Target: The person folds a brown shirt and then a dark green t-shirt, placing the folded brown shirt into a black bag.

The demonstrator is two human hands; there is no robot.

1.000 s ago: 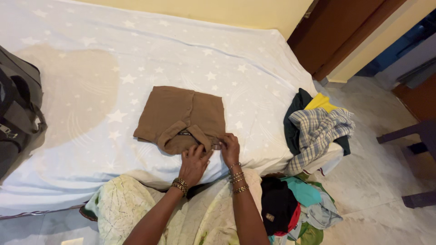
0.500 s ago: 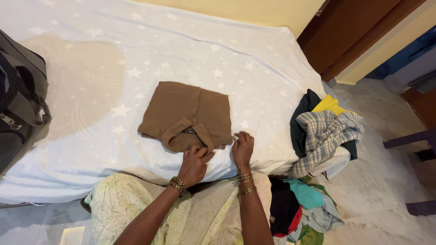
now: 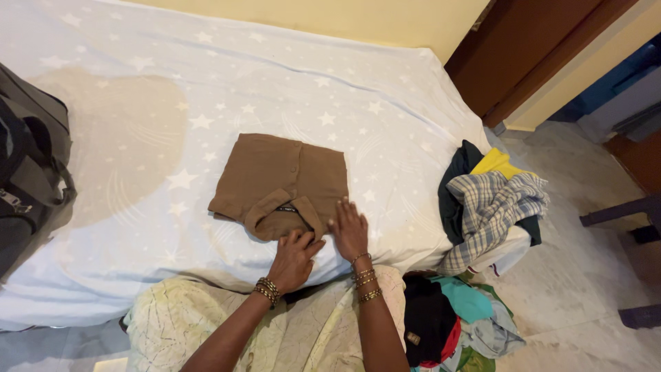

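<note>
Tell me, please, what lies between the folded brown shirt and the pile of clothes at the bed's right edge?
In the head view, only bare star-printed bedsheet lies between the brown shirt and the pile.
</note>
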